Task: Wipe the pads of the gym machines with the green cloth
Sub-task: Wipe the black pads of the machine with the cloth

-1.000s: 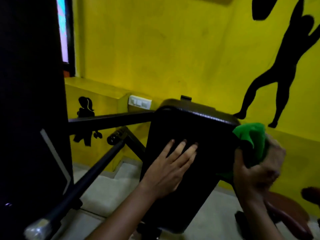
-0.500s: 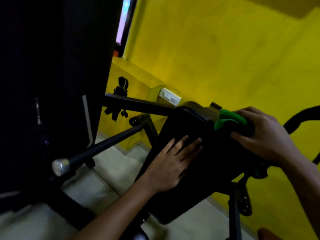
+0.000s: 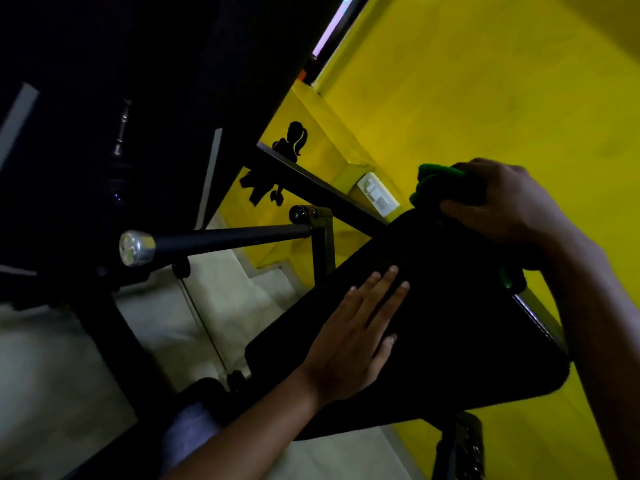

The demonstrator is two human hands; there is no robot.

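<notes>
While the large black padded rectangular cushion of the gym machine [image 3: 450, 323] is tilted across the middle of the view, only its upper end is being worked, so the wiping is judged to be at an early or middle stage on this pad. No visible difference between wiped and unwiped vinyl can be made out in the dim light, so what is finished cannot be told. The broad face and lower end of the pad are judged still to need passes, as are the pads of any other machines.

The black metal frame bar with a chrome end cap [image 3: 214, 239] is seen to the left, apart from the pad.

The right hand [image 3: 502, 206] is placed at the top edge of the pad, its fingers curled over the bunched green cloth [image 3: 438, 178], which is pressed against that edge. The left hand [image 3: 356, 337] is laid flat on the pad's face, fingers straight and close together, holding nothing, apparently as a brace.

No containers are seen in the view.
</notes>
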